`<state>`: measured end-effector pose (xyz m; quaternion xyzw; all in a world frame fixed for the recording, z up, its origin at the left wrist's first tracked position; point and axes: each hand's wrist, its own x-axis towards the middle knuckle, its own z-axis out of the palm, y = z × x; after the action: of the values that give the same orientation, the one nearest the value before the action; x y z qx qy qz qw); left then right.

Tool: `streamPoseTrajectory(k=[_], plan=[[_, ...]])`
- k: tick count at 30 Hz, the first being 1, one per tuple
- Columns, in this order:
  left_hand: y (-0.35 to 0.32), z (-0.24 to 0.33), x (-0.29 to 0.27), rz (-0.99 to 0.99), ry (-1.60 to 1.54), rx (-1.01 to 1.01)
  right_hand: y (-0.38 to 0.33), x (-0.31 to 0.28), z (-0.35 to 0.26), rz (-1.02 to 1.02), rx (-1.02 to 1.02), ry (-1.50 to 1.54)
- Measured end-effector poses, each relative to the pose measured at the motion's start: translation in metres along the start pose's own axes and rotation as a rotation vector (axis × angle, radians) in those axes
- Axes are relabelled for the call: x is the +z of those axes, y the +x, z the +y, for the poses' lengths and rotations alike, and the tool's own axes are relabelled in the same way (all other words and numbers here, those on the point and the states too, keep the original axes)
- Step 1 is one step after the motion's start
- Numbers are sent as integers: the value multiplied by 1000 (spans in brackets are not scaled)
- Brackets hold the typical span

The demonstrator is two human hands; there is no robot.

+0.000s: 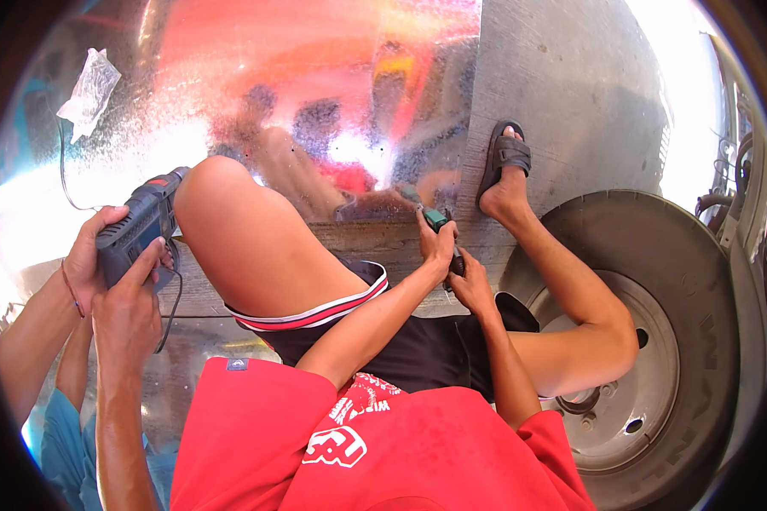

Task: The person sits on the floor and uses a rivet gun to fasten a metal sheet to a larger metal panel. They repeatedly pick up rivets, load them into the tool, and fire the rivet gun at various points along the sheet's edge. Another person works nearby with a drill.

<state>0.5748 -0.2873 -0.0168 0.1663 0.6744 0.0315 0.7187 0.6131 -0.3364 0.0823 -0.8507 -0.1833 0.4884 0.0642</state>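
Observation:
Both my hands are closed around a slim green-and-black hand tool (435, 219) between my bent legs. My left hand (437, 243) grips its green body. Just behind it, my right hand (473, 283) wraps the dark rear end. The tool's front points away from me, low over the near edge of a shiny metal sheet (230, 77); its tip blends into reflections, so I cannot tell its exact kind or whether it touches the sheet.
At left, a co-worker's hands (128, 298) hold a blue-and-black corded power drill (136, 230) beside my left knee. A crumpled clear plastic bag (90, 94) lies on the sheet. Close at right stands a large truck wheel (699, 341). My sandalled foot rests on a grey surface (562, 94).

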Motion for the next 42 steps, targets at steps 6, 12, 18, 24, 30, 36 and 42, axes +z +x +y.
streamPoseTrajectory(k=[6, 12, 18, 24, 30, 36, 42], plan=[[10, 3, 10, -64, -11, 76, 5, -3, -12, 54, 2, 79], [15, 11, 7, 100, -101, 148, 9, -6, -23, 9, -80, 17], [0, 85, -5, 71, -558, 307, 43, -27, -49, -155, -350, 71], [-5, 106, -5, 293, -669, 499, 71, -48, -71, -374, -351, 115], [-6, 95, -6, 333, -883, 305, 76, -49, -92, -566, -284, -29], [-1, 114, -55, 372, -1097, 296, 102, -17, -128, -735, -536, -189], [4, 105, -93, 472, -1198, 350, 109, 18, -150, -852, -669, -291]])
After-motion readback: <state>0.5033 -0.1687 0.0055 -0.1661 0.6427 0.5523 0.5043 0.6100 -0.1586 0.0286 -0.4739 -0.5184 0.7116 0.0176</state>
